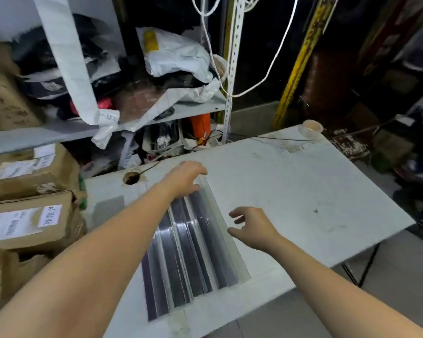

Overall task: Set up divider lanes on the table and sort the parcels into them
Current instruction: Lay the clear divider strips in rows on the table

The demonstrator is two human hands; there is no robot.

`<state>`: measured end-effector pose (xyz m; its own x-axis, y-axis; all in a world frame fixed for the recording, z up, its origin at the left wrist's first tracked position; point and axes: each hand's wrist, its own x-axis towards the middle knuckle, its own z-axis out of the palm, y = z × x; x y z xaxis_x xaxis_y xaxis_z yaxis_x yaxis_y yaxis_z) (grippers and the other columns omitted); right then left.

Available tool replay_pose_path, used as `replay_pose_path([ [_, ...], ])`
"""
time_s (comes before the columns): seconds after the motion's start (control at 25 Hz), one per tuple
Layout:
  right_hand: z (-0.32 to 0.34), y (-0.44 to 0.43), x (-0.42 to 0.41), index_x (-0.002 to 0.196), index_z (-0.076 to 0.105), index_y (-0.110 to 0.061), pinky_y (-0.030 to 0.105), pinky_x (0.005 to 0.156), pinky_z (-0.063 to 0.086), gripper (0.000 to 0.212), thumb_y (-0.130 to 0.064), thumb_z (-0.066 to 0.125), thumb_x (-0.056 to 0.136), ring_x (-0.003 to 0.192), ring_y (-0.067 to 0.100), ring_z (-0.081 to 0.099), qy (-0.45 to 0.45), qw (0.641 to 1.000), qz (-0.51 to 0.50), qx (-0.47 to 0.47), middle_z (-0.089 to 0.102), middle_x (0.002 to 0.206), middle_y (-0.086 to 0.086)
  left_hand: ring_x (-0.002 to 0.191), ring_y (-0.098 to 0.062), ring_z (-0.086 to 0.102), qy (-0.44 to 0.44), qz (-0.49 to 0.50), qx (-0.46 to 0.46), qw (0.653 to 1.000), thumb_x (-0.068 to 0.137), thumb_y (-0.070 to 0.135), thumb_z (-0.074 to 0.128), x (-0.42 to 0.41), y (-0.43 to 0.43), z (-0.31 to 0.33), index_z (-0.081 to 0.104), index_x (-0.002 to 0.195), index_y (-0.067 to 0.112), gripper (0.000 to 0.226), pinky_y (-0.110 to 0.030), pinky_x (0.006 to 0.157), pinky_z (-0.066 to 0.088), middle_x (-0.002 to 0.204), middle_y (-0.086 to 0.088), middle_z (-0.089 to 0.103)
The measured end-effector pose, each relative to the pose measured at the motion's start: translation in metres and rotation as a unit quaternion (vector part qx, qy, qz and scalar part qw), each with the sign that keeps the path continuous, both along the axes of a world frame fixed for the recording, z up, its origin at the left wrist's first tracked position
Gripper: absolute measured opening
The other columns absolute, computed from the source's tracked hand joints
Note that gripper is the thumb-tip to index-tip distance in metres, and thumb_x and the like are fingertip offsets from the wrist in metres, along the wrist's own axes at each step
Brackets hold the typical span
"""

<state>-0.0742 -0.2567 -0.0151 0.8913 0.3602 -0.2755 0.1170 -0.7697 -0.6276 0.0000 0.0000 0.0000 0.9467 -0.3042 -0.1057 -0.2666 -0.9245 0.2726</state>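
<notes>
Evidently the lane setup step: dividers bunched together, none spaced out yet.
Left grip (pixel 186 179) curls over the far end of the clear dividers (pixel 193 252), which lie side by side on the white surface (pixel 303 191); right grip (pixel 252 228) hovers slack-fingered and empty just beside their right edge. Next move, probably: part one strip from the bunch and space it across the surface. Labelled cardboard boxes (pixel 29 215) stacked off the left side are closed, contents unseen.

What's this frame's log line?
stage: divider setup | left hand: grips clear dividers, far end | right hand: open, hovering | parcels: stacked beside table
</notes>
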Motion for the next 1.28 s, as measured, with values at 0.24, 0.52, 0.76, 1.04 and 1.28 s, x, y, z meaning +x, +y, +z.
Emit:
replay_pose_path([
  [0.24,-0.032,-0.019,-0.025,0.116,0.073,-0.016,0.016,0.074,0.055,0.034,-0.017,0.075,0.083,0.089,0.004,0.072,0.084,0.993,-0.084,-0.003,0.073,0.107,-0.008,0.115,-0.020,0.056,0.059,-0.075,-0.009,0.995,0.091,0.016,0.068,0.027,0.000,-0.030,0.069,0.116,0.018,0.025,-0.038,0.102,0.046,0.117,0.001,0.062],
  [0.52,-0.043,-0.017,-0.037,0.097,0.078,-0.017,0.011,0.060,0.049,0.024,-0.007,0.069,0.078,0.059,-0.004,0.066,0.108,0.989,-0.099,0.017,0.076,0.091,-0.007,0.101,-0.017,0.056,0.057,-0.144,0.046,0.987,0.089,0.016,0.069,0.040,0.001,-0.041,0.068,0.092,0.024,0.009,-0.036,0.090,0.049,0.102,0.006,0.055],
  [0.76,-0.043,-0.025,-0.034,0.098,0.080,-0.015,0.015,0.061,0.053,0.027,-0.005,0.069,0.076,0.056,-0.006,0.063,0.101,0.988,-0.117,0.029,0.076,0.087,-0.007,0.094,-0.016,0.057,0.082,-0.130,0.006,0.988,0.088,0.016,0.074,0.051,0.006,-0.049,0.065,0.086,0.024,0.013,-0.033,0.086,0.050,0.094,0.007,0.058],
  [1.04,-0.027,-0.052,-0.021,0.089,0.077,-0.020,0.005,0.050,0.039,0.023,-0.002,0.068,0.078,0.051,-0.009,0.060,0.105,0.988,-0.111,0.028,0.071,0.081,-0.010,0.094,-0.018,0.059,0.069,-0.104,0.009,0.992,0.088,0.013,0.075,0.069,-0.002,-0.035,0.064,0.083,0.023,0.015,-0.038,0.085,0.052,0.090,0.009,0.059],
  [1.28,-0.022,-0.095,0.001,0.092,0.080,-0.018,0.006,0.050,0.041,0.025,-0.003,0.065,0.079,0.054,-0.007,0.061,0.095,0.989,-0.110,0.031,0.071,0.079,-0.015,0.094,-0.019,0.057,0.026,-0.087,0.014,0.996,0.088,0.015,0.075,0.104,-0.034,-0.018,0.063,0.083,0.024,0.016,-0.038,0.084,0.050,0.093,0.005,0.060],
])
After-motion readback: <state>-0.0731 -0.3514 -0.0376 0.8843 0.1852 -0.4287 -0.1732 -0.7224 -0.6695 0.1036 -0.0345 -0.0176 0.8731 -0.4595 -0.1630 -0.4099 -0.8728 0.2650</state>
